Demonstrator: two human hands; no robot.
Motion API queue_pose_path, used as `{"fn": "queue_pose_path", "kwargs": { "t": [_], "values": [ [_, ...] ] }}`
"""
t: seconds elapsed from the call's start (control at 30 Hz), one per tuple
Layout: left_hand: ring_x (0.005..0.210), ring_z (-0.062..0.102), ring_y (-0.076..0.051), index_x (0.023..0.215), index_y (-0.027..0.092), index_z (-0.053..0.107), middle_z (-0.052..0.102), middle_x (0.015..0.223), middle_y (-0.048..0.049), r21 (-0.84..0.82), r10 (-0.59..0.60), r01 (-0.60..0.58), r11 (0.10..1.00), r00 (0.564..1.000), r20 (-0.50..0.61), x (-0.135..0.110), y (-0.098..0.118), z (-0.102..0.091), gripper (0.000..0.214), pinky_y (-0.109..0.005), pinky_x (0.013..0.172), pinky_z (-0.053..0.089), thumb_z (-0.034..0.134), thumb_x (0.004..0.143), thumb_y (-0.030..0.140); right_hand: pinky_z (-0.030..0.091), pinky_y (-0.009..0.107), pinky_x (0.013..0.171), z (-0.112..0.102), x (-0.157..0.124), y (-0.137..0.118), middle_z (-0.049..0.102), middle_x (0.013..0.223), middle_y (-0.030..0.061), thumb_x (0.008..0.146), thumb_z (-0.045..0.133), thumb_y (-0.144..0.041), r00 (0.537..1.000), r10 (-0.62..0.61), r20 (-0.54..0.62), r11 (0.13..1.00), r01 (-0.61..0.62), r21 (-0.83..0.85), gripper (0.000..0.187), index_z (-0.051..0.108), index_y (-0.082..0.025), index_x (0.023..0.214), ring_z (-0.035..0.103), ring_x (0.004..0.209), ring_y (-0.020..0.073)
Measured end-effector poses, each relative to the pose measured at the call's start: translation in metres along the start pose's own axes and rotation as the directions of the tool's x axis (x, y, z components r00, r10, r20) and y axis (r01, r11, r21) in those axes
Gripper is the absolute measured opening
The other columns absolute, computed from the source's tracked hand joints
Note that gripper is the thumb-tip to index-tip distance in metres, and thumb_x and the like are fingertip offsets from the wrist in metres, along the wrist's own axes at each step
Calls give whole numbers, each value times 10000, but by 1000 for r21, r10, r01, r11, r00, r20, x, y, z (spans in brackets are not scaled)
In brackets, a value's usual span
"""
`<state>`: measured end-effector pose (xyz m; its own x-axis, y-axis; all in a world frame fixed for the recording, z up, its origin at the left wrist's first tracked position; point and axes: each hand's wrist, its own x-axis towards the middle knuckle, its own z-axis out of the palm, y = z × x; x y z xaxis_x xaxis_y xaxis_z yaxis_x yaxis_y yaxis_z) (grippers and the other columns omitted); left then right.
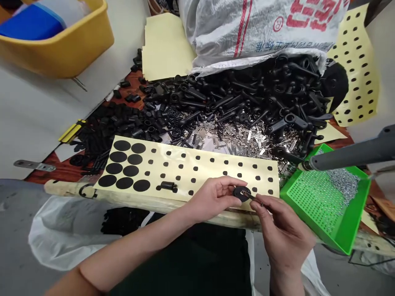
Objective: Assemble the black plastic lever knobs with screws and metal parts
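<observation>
My left hand [216,196] pinches a small round black plastic part [241,193] at the table's front edge. My right hand [282,230] is closed on a thin metal piece [252,197] whose tip meets the centre of that round part. Both hands hover over a long yellow sheet [185,164] carrying black round stickers, large ones at its left end and small dots elsewhere. A small black part [168,186] lies on the sheet to the left of my hands.
A big heap of black plastic handles [247,94] and small shiny metal pieces [234,137] covers the table behind the sheet. A green perforated tray [311,197] with screws sits at right, beneath a grey tool handle [354,154]. A yellow bin [58,45] stands far left; a white sack [253,28] lies behind.
</observation>
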<state>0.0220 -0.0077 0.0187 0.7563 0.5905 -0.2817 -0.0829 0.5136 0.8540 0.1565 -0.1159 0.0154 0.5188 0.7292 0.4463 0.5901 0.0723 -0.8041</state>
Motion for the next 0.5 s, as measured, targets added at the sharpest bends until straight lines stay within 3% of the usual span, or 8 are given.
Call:
{"fn": "queue_pose_path", "kwargs": {
  "t": [0.2, 0.37, 0.5],
  "values": [
    [826, 572, -121, 1169, 165, 653, 595, 1127, -73, 42, 61, -60, 997, 998, -17, 2, -10, -2, 381, -255, 744, 474, 581, 797, 126, 567, 283, 671, -5, 5, -4, 731, 821, 6, 756, 695, -76, 982, -153, 108, 978, 166, -123, 227, 704, -234, 918, 681, 714, 144],
    [971, 574, -157, 1232, 170, 602, 615, 1069, -65, -13, 66, -67, 998, 996, -53, 2, -12, -3, 529, -273, 852, 466, 661, 717, 64, 561, 282, 702, -9, 4, -3, 733, 845, 17, 776, 681, -105, 992, -94, 82, 976, 108, -190, 197, 704, -223, 933, 683, 727, 149],
    [876, 618, -155, 1057, 137, 675, 661, 963, -60, -42, 32, -33, 999, 999, -40, 1, -12, -2, 382, -290, 810, 498, 699, 681, 67, 561, 265, 682, -8, 3, -4, 734, 825, 17, 785, 676, -123, 992, -96, 85, 971, 112, -211, 160, 698, -214, 915, 682, 703, 144]
  ]
}}
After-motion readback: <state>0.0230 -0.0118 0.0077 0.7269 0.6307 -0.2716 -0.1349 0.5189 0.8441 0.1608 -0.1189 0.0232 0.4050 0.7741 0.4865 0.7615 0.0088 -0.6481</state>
